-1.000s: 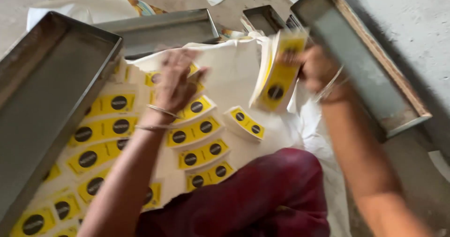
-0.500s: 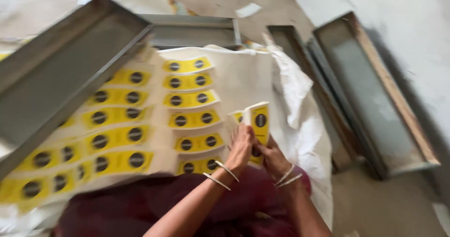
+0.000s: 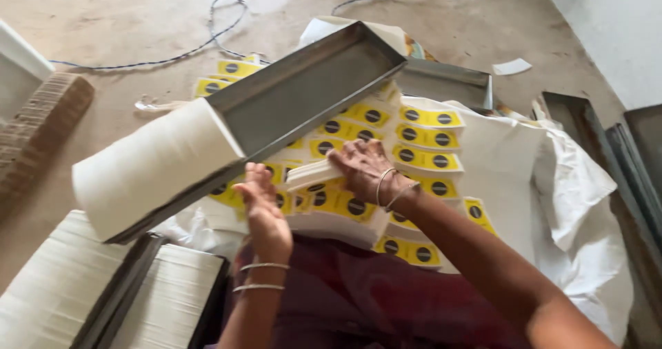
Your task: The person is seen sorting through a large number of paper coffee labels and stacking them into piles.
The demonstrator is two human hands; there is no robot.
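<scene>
Hands [image 3: 362, 170] shifted left, metal tray [image 3: 303, 87] holding white stack [image 3: 155, 166]

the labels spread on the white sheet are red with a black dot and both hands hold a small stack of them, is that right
Not quite. The labels are yellow with a black dot, not red, as the head view shows. The rest stands: they lie spread on the white sheet, and the left hand and right hand hold a small stack between them.

Right hand [image 3: 362, 166] fingertips hidden under white card stack [image 3: 314, 175]. Metal tray [image 3: 303, 90] covers yellow labels [image 3: 427, 139] at cloth's far-left edge. Paper stacks [image 3: 62, 290] cut by bottom-left corner.
</scene>
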